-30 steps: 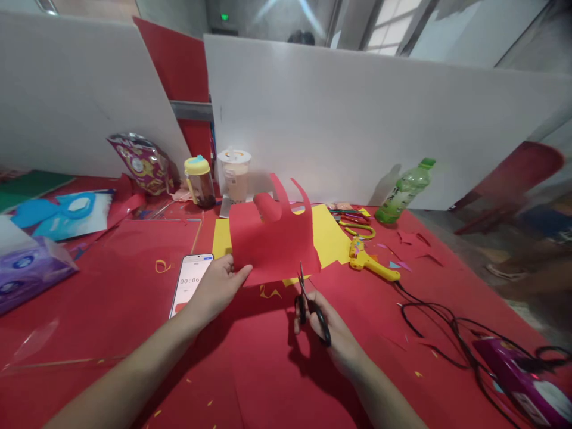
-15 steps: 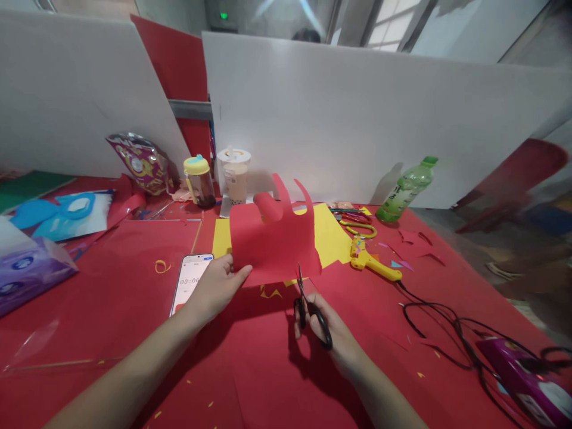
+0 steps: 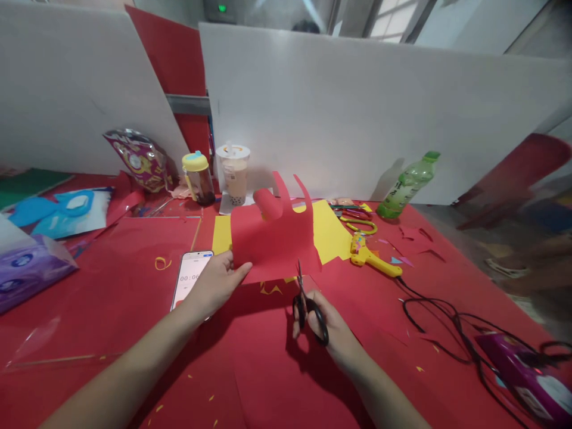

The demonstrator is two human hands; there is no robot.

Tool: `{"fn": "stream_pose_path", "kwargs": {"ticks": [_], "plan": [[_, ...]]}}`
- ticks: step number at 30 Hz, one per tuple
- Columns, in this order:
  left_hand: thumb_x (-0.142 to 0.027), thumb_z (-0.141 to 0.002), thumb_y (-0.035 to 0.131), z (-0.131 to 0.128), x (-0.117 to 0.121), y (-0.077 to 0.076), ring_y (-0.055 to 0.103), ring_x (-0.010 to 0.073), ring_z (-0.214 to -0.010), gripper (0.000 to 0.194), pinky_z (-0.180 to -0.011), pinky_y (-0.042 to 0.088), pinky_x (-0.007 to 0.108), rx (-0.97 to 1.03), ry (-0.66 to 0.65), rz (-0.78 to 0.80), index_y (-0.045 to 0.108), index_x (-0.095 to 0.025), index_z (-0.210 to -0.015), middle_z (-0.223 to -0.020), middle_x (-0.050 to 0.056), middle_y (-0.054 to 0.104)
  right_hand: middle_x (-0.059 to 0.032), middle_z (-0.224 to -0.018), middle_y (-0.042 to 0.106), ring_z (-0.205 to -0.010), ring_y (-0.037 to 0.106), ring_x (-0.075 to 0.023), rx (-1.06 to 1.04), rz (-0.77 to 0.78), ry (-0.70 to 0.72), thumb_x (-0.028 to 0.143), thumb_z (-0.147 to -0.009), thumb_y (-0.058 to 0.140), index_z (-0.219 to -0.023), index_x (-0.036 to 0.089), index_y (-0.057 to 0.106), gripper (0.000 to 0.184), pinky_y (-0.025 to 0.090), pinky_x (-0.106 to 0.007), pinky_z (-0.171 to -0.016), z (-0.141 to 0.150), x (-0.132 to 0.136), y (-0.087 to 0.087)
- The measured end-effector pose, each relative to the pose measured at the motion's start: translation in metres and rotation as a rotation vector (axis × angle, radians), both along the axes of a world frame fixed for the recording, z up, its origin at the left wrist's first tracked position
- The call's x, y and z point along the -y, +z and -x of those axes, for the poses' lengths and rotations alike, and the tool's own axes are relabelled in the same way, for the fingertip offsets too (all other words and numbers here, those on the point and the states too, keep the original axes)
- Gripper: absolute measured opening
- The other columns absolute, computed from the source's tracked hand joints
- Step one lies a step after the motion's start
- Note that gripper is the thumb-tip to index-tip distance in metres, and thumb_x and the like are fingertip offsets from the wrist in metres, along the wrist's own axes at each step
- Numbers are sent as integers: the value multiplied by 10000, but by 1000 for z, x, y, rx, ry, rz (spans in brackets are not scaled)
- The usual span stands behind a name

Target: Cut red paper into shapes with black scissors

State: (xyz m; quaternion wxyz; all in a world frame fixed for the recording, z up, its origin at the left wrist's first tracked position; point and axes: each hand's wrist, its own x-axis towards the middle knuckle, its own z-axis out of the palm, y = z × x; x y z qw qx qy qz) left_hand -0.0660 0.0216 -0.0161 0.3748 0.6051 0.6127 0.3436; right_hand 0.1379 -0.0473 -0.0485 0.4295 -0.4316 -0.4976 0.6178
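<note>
Pinching red paper (image 3: 274, 241) near its near left corner, your left hand (image 3: 217, 280) lifts it over yellow paper (image 3: 330, 229), toward table's (image 3: 44, 381) far edge. Your right hand (image 3: 333, 328) grips black-handled scissors (image 3: 318, 316), blades at sheet's near edge; contact unclear. Done: curved prongs and rounded notches cut along far edge. Remaining: broad lower part looks uncut; how much needs trimming, can't tell.

View tipped slightly downward; white board (image 3: 366, 113) sat higher in frame. Right hand (image 3: 335, 330) and black-handled scissors (image 3: 318, 316) had shifted a touch left against the red sheet (image 3: 274, 247).
</note>
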Motion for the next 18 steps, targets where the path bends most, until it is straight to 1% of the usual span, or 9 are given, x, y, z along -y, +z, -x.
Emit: {"fn": "stream_pose_path", "kwargs": {"ticks": [4,8,12,15,18], "plan": [[-373,-666,556,2,0,0,246,65,-401,324,-403,203,210,14,-5,11,299,-219,-541,-466,-104,249,36,-599,506,-522,541,-118,-51,45,-18,665,-629,594,-689,197,419,504,392,-264,-548,1,0,-4],[-355,-682,549,2,0,0,283,70,-414,241,-407,228,207,49,-37,16,397,-201,-576,-482,-92,312,49,-610,485,-506,544,-107,-86,62,-32,641,-617,627,-680,197,407,500,386,-241,-505,3,0,-8],[-359,-673,573,3,-1,-2,306,74,-412,245,-406,237,209,70,-26,20,420,-197,-571,-476,-92,325,59,-595,474,-484,527,-99,-129,61,-39,637,-603,640,-678,204,391,505,389,-231,-478,4,0,-11],[-366,-654,600,3,-1,-1,368,92,-430,251,-419,263,218,87,-4,15,434,-197,-569,-475,-82,372,58,-603,474,-490,530,-102,-132,61,-40,628,-604,646,-681,207,390,499,402,-239,-492,5,1,-11],[-358,-640,616,1,1,3,461,127,-481,219,-451,324,235,138,-1,28,482,-191,-597,-484,-58,448,53,-614,478,-490,533,-106,-132,58,-49,627,-616,639,-682,206,399,489,406,-247,-503,5,2,-7]]}}
